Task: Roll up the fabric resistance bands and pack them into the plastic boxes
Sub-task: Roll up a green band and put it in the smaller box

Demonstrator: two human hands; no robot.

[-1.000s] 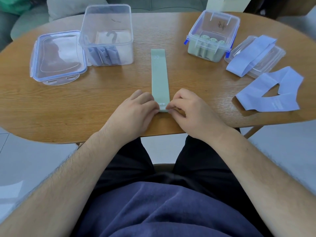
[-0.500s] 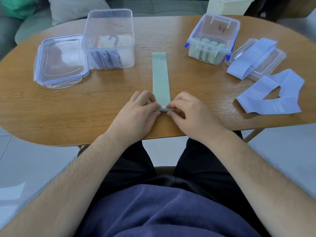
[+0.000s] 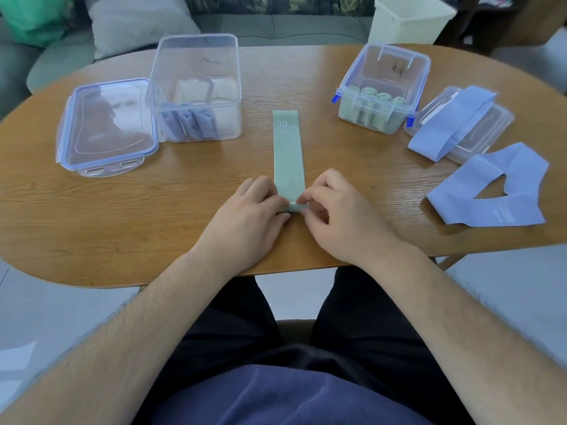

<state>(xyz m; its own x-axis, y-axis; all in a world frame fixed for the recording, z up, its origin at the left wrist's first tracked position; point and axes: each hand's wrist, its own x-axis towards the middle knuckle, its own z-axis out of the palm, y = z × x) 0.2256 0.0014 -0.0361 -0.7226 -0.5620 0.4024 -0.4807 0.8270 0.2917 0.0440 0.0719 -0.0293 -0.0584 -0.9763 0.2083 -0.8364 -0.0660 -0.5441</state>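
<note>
Oval wood-grain bench (image 3: 138, 216), grey-green sofa (image 3: 291, 27) and pale cushion (image 3: 138, 23) behind it, light floor (image 3: 46, 308) underneath. Left grip (image 3: 245, 228) and right grip (image 3: 343, 219) both pinch the rolled near end of the green band (image 3: 288, 154), which lies flat mid-bench, between the box of lilac rolls (image 3: 196, 72) and the box of green rolls (image 3: 383, 78).

The green band's (image 3: 288, 154) near end is mostly hidden by the fingers of the left hand (image 3: 245, 225) and right hand (image 3: 340, 222). The counter (image 3: 122, 225) is cut off at both sides. The lilac band's (image 3: 454, 194) print is too small to read.
</note>
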